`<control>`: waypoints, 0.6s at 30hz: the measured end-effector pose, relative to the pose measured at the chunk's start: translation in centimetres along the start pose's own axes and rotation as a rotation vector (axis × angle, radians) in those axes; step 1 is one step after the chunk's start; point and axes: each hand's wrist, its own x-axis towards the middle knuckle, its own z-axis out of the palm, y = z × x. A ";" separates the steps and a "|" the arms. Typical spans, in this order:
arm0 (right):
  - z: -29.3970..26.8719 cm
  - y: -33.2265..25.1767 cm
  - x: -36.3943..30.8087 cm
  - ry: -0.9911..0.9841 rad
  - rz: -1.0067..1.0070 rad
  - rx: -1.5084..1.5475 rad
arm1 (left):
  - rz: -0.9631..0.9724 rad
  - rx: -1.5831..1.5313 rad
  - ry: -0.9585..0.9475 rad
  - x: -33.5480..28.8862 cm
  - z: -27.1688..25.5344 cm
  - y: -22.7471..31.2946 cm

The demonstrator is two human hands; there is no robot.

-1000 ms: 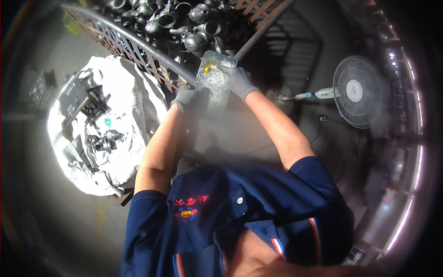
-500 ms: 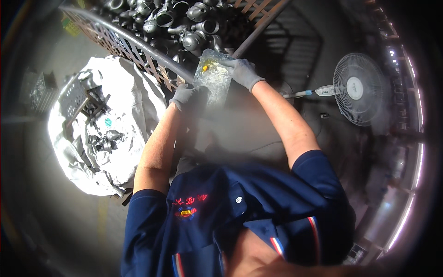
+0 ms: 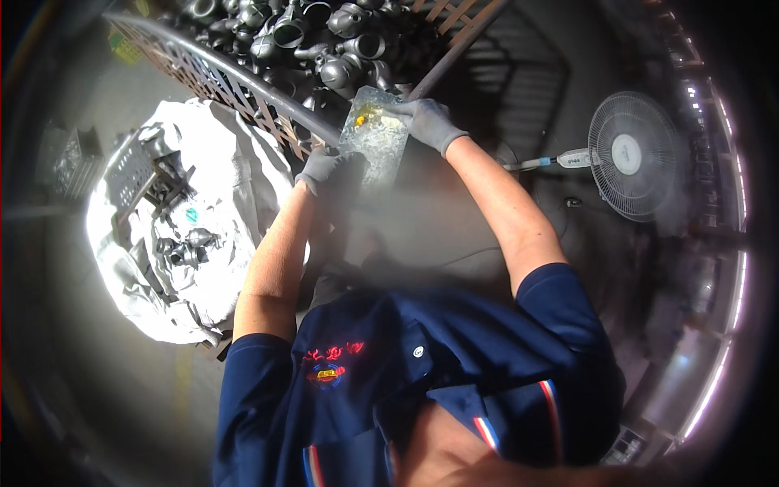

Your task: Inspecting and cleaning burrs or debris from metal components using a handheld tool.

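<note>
A pale, translucent rectangular plate with a wet-looking, mottled surface lies in front of me, at the near corner of a slatted crate. Near its far left part is a small yellow-orange lump. My right hand, in a grey glove, reaches over the plate's far right part with its fingers drawn together; what they pinch is too small to make out. At the plate's left edge my left hand, also gloved in grey, is closed, its fingertips lost in dark shadow.
The brown slatted crate holds many dark, rounded hollow parts. At left a white sack carries several dark parts and a perforated grey piece. A standing fan is at right, with a thin cable on the floor nearby.
Both hands stay almost where they were at the plate. The right hand and forearm have shifted very slightly; the crate and sack look the same.
</note>
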 end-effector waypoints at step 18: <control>-0.2 0.5 1.0 -0.043 0.141 0.051 | 0.043 0.051 0.070 1.4 -0.3 -1.8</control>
